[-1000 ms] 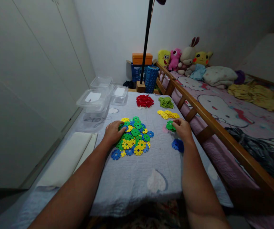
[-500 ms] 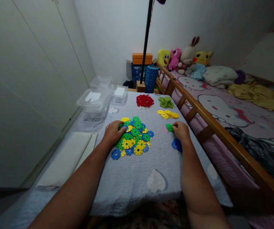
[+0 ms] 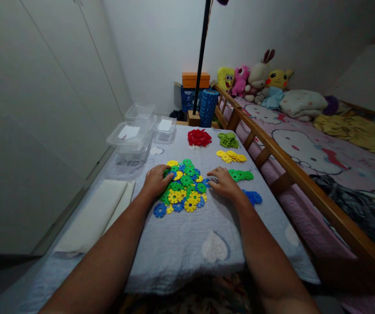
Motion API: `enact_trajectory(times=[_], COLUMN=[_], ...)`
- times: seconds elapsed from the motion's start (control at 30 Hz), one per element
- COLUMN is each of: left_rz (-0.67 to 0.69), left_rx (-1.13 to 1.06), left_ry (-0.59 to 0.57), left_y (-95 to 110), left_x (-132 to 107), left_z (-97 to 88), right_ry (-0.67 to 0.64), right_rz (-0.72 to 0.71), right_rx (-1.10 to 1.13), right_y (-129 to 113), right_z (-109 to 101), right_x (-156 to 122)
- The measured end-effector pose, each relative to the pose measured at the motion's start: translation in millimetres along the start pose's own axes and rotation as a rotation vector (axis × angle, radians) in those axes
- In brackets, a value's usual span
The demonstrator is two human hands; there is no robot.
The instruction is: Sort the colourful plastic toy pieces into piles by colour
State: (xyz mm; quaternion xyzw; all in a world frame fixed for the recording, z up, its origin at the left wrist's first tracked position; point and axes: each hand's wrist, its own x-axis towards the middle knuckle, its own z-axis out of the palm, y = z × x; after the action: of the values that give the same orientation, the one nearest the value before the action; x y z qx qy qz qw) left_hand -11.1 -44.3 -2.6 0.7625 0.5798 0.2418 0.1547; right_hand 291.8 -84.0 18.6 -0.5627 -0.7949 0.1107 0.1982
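A mixed heap of green, yellow and blue notched plastic discs (image 3: 186,180) lies mid-table. My left hand (image 3: 156,180) rests on the heap's left edge, thumb and fingers apart, its fingertips partly hidden among the discs. At the right edge, my right hand (image 3: 222,181) reaches in with spread fingers beside a blue disc (image 3: 206,183); nothing shows in its grasp. To the right are single-colour groups: green discs (image 3: 243,175), blue discs (image 3: 254,197), partly behind my right wrist, and yellow discs (image 3: 231,156).
Farther back sit a red pile (image 3: 199,138) and a light green pile (image 3: 228,140). Clear plastic boxes (image 3: 131,144) stand at the back left, with a folded cream cloth (image 3: 92,216) nearer. A wooden bed rail (image 3: 272,152) runs along the right side.
My right hand has moved left from the green group to the mixed heap, and its fingers have opened. A green disc it held is let go. My left hand stays in place.
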Motion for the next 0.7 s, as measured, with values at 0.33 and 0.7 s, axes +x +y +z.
enact_trajectory(times=[0.33,0.7], left_rz=[0.002,0.006], left_rx=[-0.002,-0.001], left_ry=[0.007,-0.006], left_y=[-0.5,-0.5], left_x=[0.4,0.7], left_z=[-0.1,-0.1], right_ry=[-0.069,0.097], right_rz=[0.027,0.229], right_rx=[-0.012,0.387], right_y=[-4.8,16.7], right_z=[0.5,-25.7], right_x=[-2.3,-8.3])
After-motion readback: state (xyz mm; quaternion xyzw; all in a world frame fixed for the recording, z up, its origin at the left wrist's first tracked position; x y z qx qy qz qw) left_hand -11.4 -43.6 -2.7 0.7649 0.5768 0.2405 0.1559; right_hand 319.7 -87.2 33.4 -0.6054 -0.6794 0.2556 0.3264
